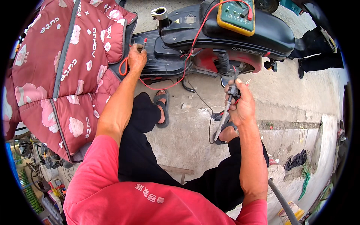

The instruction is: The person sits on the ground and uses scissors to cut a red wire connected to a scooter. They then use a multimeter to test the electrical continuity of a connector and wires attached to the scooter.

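Observation:
My left hand (137, 59) grips a probe (144, 42) with a red end and a red lead, over the black footboard (168, 63) of an electric scooter. My right hand (240, 103) is closed on a dark connector (232, 90) with a grey sleeved cable (224, 119) hanging from it, below the scooter's rear shock (223, 62). A green and yellow multimeter (235, 17) rests on the black seat (273, 37). A red lead runs from it down across the scooter, and a thin black wire hangs toward the ground.
A maroon quilted cover (60, 71) drapes over the left side. Another person's dark-clothed legs (317, 63) stand at upper right. A pale concrete ledge (320, 146) with dark gloves (295, 159) lies at right. A grey bar (283, 202) is at lower right; bicycles (33, 161) stand at lower left.

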`<state>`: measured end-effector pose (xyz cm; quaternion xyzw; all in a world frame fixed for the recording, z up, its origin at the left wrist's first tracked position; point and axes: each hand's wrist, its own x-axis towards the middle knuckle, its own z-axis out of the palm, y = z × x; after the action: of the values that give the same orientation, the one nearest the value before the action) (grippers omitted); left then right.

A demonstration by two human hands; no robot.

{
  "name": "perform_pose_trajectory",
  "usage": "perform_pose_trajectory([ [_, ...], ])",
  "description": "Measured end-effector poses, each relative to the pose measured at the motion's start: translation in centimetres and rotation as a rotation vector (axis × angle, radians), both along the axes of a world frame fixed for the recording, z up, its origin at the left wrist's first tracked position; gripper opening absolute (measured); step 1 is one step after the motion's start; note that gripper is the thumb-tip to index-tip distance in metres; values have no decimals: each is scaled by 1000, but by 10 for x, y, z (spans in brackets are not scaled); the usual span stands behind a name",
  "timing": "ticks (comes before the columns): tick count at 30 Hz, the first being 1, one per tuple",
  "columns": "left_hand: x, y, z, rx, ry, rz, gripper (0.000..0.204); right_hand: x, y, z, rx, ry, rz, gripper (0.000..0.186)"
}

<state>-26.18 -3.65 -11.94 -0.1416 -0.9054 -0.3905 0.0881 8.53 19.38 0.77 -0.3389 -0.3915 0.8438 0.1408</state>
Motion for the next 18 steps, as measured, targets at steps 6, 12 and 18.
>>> perform_pose_trajectory([
  [6,8,6,15,198,30,61,25,1,3,3,14,-22,-21,25],
  [12,8,12,24,708,-140,-151,23,0,1,4,30,-7,-18,25],
  [18,39,19,73,861,-322,-174,26,2,3,3,33,-14,-14,25],
])
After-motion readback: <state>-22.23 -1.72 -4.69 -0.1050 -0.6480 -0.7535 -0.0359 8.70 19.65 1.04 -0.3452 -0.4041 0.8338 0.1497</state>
